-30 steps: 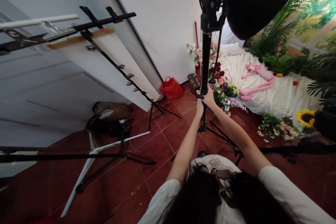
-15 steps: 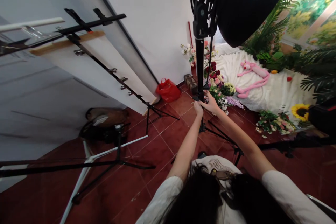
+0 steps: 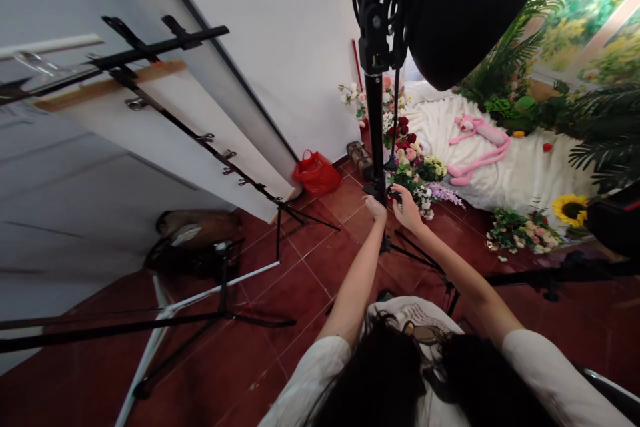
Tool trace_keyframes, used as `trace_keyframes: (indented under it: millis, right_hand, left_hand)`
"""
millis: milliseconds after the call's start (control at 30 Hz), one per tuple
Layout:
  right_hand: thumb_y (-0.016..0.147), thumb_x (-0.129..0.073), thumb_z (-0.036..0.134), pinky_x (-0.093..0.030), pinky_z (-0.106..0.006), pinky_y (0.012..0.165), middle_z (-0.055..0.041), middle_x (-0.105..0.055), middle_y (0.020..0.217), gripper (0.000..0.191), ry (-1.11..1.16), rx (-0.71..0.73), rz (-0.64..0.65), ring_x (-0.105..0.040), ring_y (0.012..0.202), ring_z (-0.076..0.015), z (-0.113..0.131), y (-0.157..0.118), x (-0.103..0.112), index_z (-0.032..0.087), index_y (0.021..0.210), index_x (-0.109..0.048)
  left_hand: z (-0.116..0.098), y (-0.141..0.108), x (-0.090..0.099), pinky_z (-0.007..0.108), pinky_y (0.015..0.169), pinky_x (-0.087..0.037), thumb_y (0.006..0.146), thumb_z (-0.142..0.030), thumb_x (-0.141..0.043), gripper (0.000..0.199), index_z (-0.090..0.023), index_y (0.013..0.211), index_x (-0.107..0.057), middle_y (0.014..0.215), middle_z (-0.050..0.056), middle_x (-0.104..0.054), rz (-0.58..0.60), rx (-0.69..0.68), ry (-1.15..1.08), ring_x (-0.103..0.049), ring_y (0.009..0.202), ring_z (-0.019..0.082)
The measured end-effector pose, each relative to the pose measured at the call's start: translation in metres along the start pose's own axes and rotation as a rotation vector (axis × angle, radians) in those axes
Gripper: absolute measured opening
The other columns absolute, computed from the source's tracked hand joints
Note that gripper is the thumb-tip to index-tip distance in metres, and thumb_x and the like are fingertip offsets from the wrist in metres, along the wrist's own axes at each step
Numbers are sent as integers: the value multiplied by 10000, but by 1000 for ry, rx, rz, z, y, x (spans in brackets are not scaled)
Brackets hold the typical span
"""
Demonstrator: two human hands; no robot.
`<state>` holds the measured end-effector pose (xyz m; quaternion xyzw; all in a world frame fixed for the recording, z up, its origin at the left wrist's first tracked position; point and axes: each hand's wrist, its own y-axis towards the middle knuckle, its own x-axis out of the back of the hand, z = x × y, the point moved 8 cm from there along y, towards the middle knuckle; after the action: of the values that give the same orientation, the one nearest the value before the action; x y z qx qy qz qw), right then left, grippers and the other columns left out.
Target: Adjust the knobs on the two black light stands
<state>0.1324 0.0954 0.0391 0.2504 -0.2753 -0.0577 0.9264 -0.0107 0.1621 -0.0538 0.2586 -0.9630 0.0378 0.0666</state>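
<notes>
A black light stand rises in front of me and carries a large black lamp head at the top. My left hand is closed around the stand's pole just below a black collar. Right of the pole, my right hand has its fingers curved beside a knob on the collar; the fingertips lie close to the knob, and whether they grip it is hard to tell. Part of the pole hides the left fingers.
White boards clipped to a black stand lean at the left. A red bag sits by the wall. Flowers, a pink plush toy on white cloth and a sunflower are at the right. Tripod legs cross the tiled floor.
My right hand has moved slightly down and away from the pole, and its fingers have shifted. My left hand stays on the pole. The view has shifted a little.
</notes>
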Motion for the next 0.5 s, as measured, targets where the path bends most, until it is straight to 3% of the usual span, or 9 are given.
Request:
trace_keyframes:
  millis: [267, 500]
  right_hand:
    - [1053, -416, 258, -433, -546, 1244, -180, -674, 1473, 407, -105, 28, 137, -553, 1488, -287, -8, 21, -5, 184, 1387, -636]
    - [1078, -367, 241, -344, -533, 1309, -147, -552, 1628, 481, -196, 54, 279, -469, 1567, -257, -6, 22, -6, 179, 1497, -594]
  left_hand:
    - [-1, -3, 4, 354, 947, -514, 886, -112, -446, 250, -207, 661, -499, 841, 105, -688, -24, 92, 19, -680, 1008, 236]
    - [-1, -6, 7, 330, 895, -519, 886, -131, -431, 252, -212, 660, -507, 776, 72, -659, -89, 88, -24, -675, 949, 218]
